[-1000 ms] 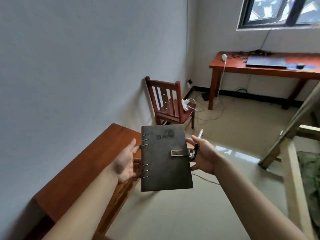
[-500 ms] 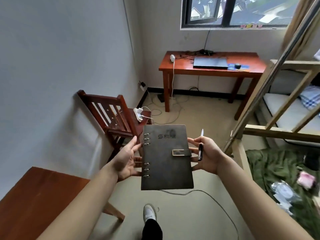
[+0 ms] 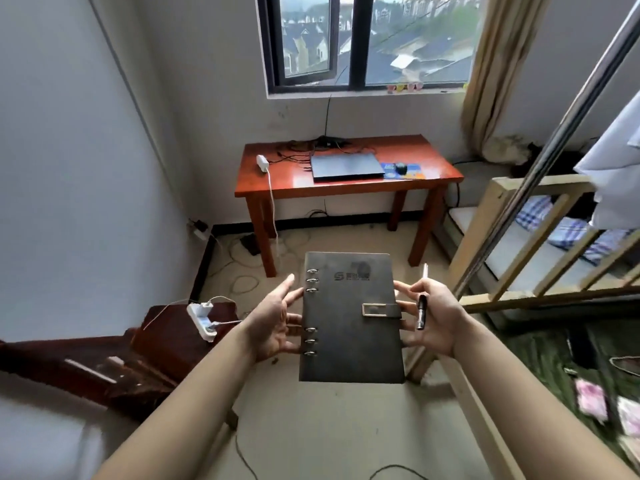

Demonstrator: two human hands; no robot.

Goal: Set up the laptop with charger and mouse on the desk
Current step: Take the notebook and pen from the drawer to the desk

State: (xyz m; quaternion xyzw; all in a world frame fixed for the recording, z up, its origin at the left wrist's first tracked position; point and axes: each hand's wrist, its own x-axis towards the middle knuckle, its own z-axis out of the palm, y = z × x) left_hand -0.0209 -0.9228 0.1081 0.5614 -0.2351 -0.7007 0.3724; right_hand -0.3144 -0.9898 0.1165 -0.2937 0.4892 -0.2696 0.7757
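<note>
The person stands facing a red wooden desk (image 3: 346, 190) set against the far wall under a window (image 3: 367, 39). Both arms are extended forward, and a dark ring-bound notebook (image 3: 349, 320) is held flat between the two hands, cover up, clasp closed on its right edge. The left hand (image 3: 275, 325) supports the ring side, palm turned inward, fingers spread and reaching under the cover. The right hand (image 3: 433, 318) supports the clasp side in the same way, and a pen (image 3: 421, 306) is pinned against its palm, tip pointing away from the person. The laptop (image 3: 346, 166) lies closed on the desk, near the centre of the top. The mouse (image 3: 401, 168) sits on a blue mouse pad (image 3: 403, 170) just to the right of the laptop. A white charger (image 3: 261, 163) rests near the left edge of the desk, with its white cable hanging over the front edge down to the floor. Dark cables are bunched behind the laptop by the wall. A wooden chair (image 3: 166, 337) stands at lower left with a white power strip (image 3: 202, 320) on its seat. A wooden bed frame (image 3: 512, 237) occupies the right side of the room
</note>
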